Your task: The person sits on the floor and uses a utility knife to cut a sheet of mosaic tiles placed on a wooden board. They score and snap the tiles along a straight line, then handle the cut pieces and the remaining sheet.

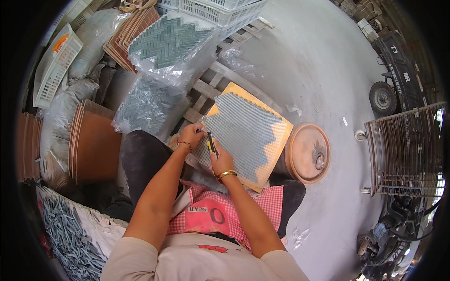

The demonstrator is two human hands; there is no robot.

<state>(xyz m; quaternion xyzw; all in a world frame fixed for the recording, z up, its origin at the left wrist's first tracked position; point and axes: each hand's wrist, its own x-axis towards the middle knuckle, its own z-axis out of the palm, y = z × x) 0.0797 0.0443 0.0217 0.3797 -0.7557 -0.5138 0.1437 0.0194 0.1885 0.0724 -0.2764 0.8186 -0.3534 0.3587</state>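
A grey mesh-backed mosaic sheet (243,126) with zigzag edges lies face down on a yellow-orange board (281,140) in front of my knees. My right hand (222,162) is closed round a yellow and black utility knife (211,143), its narrow end pointing away from me. Over the sheet's left edge, my left hand (191,136) is closed in a pinch close to the knife's tip. What sits between those fingertips is too small to make out. Both hands are at the near left side of the board.
A rusty orange lidded drum (307,153) stands right of the board. Plastic-wrapped green herringbone tile stacks (171,40) rest on wooden pallets at the far left. Brown boards (93,140) stand at left; loose tile strips (70,239) fill the lower left. A wheeled metal rack (403,150) is at right.
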